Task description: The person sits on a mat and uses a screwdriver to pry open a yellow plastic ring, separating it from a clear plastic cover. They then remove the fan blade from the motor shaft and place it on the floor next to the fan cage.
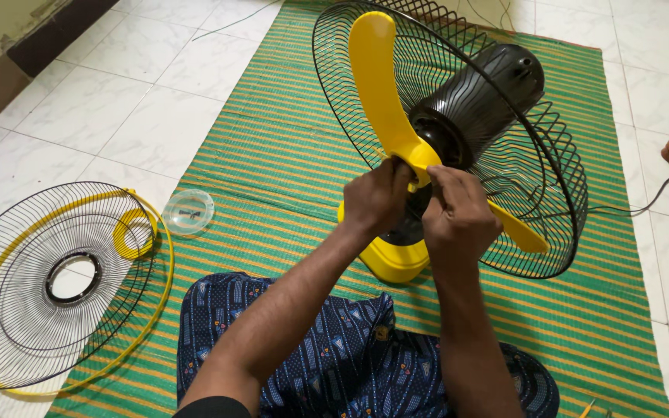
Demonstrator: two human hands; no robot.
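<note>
While the detached front grille (pixel 60 288) with its yellow rim just lies flat on the white tile floor (pixel 118 101) off to the left, with a small clear round cap (pixel 188 212) right beside it on the edge of the green striped mat (pixel 272 155), both hands are busy at the fan's hub. The left hand (pixel 379 197) and right hand (pixel 458 217) are pressed close together, fingers curled and pinching around the center of the yellow blade (pixel 377 85), which sits in front of the black rear cage (pixel 551 155) and motor housing (pixel 489 85), with the fan resting tilted on the mat.
</note>
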